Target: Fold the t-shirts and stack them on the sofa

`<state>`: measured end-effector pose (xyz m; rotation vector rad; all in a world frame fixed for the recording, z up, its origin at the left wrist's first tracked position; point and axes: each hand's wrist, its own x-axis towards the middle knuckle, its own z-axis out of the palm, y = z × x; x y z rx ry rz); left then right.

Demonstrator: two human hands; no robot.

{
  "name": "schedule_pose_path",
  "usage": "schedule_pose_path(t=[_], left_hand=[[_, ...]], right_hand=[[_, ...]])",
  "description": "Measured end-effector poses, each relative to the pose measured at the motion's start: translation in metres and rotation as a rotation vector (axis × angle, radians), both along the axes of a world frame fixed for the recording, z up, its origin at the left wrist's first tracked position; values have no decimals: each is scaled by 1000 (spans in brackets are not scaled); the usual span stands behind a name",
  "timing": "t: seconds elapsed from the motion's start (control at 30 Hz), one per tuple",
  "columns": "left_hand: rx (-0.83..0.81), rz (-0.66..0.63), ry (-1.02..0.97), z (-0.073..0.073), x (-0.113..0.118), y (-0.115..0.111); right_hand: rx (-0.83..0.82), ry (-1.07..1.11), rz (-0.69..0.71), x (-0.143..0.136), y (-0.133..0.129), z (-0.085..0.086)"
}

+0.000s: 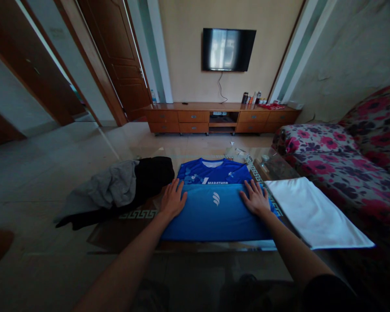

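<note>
A blue shirt (214,221) lies on the glass table (107,234), its lower part folded up over its front. The collar and part of the word "MARATHON" show above the fold, and a small white logo is on the folded part. My left hand (173,199) rests with fingers spread on the left end of the fold. On the right end of the fold my right hand (256,198) lies flat, its fingers also apart. Neither hand grips anything.
A grey and black garment pile (117,186) is left of the shirt; a folded white cloth (315,212) is right. A glass jar (264,159) stands farther back. Beyond are a flowered sofa (328,160), a wooden cabinet (193,117) and a wall television (228,50).
</note>
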<state>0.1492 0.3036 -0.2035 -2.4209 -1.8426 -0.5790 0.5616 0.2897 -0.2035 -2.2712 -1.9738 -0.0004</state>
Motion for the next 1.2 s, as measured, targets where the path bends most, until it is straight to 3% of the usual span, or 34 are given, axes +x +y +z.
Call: schedule_pose_path(t=[0.1, 0.23, 0.3, 0.4, 0.5, 0.6, 0.7, 1.03, 1.2], left_hand=[[-20, 3, 45, 2, -15, -4], [-135, 33, 32, -4, -30, -5], [-109, 42, 20, -2, -28, -7], [-8, 13, 13, 11, -10, -18], [-12, -113, 7, 20, 22, -41], [-91, -253, 4, 17, 55, -69], [-143, -316, 5, 8, 75, -91], [-136, -338, 4, 4, 84, -105], [-168, -323, 10, 2, 77, -107]], right_hand=[[82, -8, -37, 6, -7, 2], [-14, 28, -57, 17, -15, -2], [-19, 20, -66, 15, -18, -1], [59, -28, -55, -7, -26, 9], [108, -22, 81, -50, -44, 21], [46, 51, 272, -95, -67, 24], [-16, 87, 343, -124, -85, 19], [28, 105, 378, -142, -104, 20], [-26, 107, 366, -134, -110, 15]])
